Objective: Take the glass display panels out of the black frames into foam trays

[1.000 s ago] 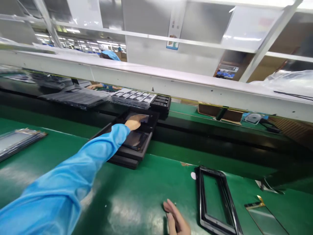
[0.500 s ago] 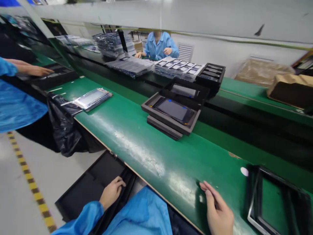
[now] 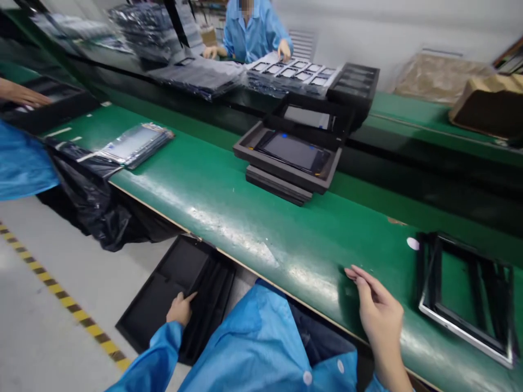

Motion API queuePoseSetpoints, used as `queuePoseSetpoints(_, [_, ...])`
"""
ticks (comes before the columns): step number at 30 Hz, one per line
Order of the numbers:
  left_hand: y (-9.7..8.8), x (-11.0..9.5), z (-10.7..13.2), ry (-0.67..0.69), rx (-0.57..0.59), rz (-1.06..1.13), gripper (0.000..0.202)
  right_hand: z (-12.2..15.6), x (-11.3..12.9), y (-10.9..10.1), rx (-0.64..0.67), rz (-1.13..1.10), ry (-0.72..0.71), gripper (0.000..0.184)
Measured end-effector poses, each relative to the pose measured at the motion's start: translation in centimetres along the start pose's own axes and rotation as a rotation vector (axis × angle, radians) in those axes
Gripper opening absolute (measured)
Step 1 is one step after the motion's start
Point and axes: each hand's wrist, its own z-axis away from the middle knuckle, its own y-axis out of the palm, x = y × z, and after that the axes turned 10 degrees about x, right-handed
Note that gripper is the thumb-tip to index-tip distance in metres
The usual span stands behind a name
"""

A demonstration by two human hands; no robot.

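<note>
My left hand (image 3: 180,309) is closed on the edge of a black tray (image 3: 150,302) with recessed compartments, low beside the bench. More black trays (image 3: 214,288) lie against it on the right, their edges side by side. My right hand (image 3: 379,310) hovers over the green bench (image 3: 253,239), thumb and fingers pressed together, with nothing visible between them. To its right lie several black rectangular frames (image 3: 474,326), one with a silvery edge.
Farther along the bench, a grey foam tray (image 3: 286,161) with a dark screen panel rests on flat foam pieces (image 3: 278,185). Wrapped panels (image 3: 137,144) lie at left, near a co-worker's hand (image 3: 24,93). Another person (image 3: 255,32) sits across the bench. A black plastic bag (image 3: 98,207) hangs at the edge.
My left hand has moved from the top of the black tray stack down along the tray's edge. My right hand stays pinched over the bench. The whole view has tilted downward.
</note>
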Motion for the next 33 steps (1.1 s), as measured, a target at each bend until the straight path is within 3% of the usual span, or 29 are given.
queuePoseSetpoints(3, [-0.1, 3.3, 0.9, -0.1, -0.132, 0.022, 0.021, 0.0, 0.0, -0.2, 0.005, -0.025, 0.004, 0.043])
queuePoseSetpoints(6, [-1.9, 5.9, 3.4, -0.205, -0.355, 0.037, 0.036, -0.2, -0.2, -0.4, 0.025, -0.046, 0.009, 0.045])
queuePoseSetpoints(9, [-6.6, 6.1, 5.9, -0.233, -0.581, 0.062, 0.051, -0.3, -0.6, -0.6, 0.081, -0.068, -0.006, 0.046])
queuePoseSetpoints(12, [-14.1, 2.9, 7.5, -0.035, -0.796, 0.12, 0.082, -0.5, -0.8, -0.4, 0.126, -0.106, -0.065, 0.045])
queuePoseSetpoints(13, [-16.9, 1.1, 7.8, 0.058, -0.825, 0.096, 0.086, -0.5, -0.8, -0.3, 0.128, -0.118, -0.092, 0.045])
queuePoseSetpoints(14, [-19.6, -1.0, 8.0, 0.17, -0.816, 0.032, 0.076, -0.6, -0.8, -0.2, 0.126, -0.13, -0.121, 0.044])
queuePoseSetpoints(17, [-26.7, -9.3, 7.3, 0.389, -0.824, -0.085, 0.064, -0.7, -0.5, 0.2, 0.111, -0.164, -0.209, 0.039])
queuePoseSetpoints(19, [-30.3, -16.1, 5.7, 0.503, -0.744, -0.177, 0.062, -0.6, -0.1, 0.4, 0.096, -0.18, -0.253, 0.036])
queuePoseSetpoints(22, [-33.8, -27.2, 2.2, 0.583, -0.601, -0.308, 0.065, 0.3, 0.8, 0.4, 0.049, -0.179, -0.302, 0.033])
queuePoseSetpoints(25, [-35.6, -38.0, -0.9, 0.63, -0.57, -0.311, 0.063, 1.9, 1.8, -0.2, 0.001, -0.156, -0.362, 0.031])
queuePoseSetpoints(28, [-35.9, -46.9, -2.4, 0.65, -0.549, -0.287, 0.054, 3.5, 2.1, -1.6, -0.059, -0.116, -0.433, 0.03])
queuePoseSetpoints(30, [-35.4, -51.3, -2.6, 0.655, -0.528, -0.265, 0.048, 4.2, 1.5, -2.8, -0.113, -0.073, -0.491, 0.029])
queuePoseSetpoints(33, [-34.2, -55.7, -2.3, 0.651, -0.482, -0.235, 0.042, 4.6, -0.5, -4.5, -0.222, -0.03, -0.553, 0.03])
